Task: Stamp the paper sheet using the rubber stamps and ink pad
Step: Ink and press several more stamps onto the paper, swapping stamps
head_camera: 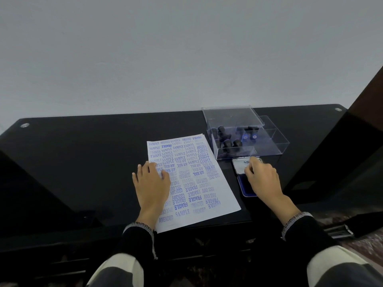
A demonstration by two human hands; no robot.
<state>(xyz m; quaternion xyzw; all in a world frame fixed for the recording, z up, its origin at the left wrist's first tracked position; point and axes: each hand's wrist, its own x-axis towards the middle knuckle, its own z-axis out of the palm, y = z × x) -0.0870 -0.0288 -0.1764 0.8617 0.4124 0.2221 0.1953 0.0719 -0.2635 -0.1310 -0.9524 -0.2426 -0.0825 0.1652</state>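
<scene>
Two hands work: our left hand [152, 183] lies flat, pinning the nearly filled paper sheet [199, 189] on the desk [83, 152]. Our right hand [262, 178], its grip curled at the open ink pad [242, 186]; whether it holds anything, we cannot tell. Next likely: fetching a stamp from the clear box [273, 141].

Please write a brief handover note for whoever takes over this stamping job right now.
Left hand: flat on the paper sheet, holding it down.
Right hand: over the open ink pad, fingers curled at its lid; no stamp visible in it.
Rubber stamps: all in the clear box behind the pad, lid open.
Done: the sheet is almost covered with blue prints (SAMPLE, FRAGILE, AIR MAIL, FAX OUT, AMENDED).
Left: probably only filling small gaps, if any, then closing the pad and box.
</scene>
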